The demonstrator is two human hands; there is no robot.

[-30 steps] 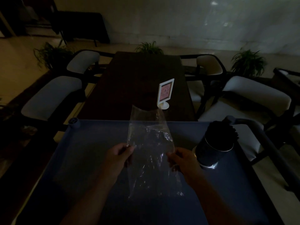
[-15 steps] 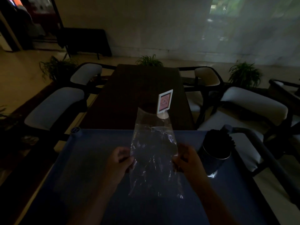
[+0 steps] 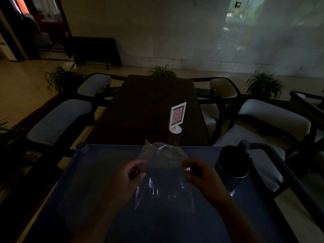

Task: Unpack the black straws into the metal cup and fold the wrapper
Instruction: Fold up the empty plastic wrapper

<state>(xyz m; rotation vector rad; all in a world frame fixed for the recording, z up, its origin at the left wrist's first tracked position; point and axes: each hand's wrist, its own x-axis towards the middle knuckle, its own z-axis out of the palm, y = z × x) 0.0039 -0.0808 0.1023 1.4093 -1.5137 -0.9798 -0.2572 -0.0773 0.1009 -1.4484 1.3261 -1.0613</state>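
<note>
I have my left hand point(image 3: 129, 174) and right hand point(image 3: 201, 174) pinching the 2 side edges of the wrapper point(image 3: 163, 183); its long axis runs away from me, far end flopped over, metal cup point(image 3: 231, 176) near my right hand

The clear crinkled plastic wrapper point(image 3: 163, 174) sits over the middle of the flat blue desk point(image 3: 87, 172), its far end bent over toward the near side. The left hand point(image 3: 129, 174) pinches its left edge and the right hand point(image 3: 201, 174) its right edge. The round metal cup point(image 3: 231, 176) stands on the desk just right of the right hand, with the bundle of black straws point(image 3: 235, 155) upright in it. Behind the desk runs a long dark wooden table point(image 3: 149, 106), carrying a white-framed card stand point(image 3: 177, 118) on its near right part. Pale cushioned chairs point(image 3: 59, 120) flank that table on both sides, with leafy potted plants point(image 3: 263, 85) on the floor behind.
</note>
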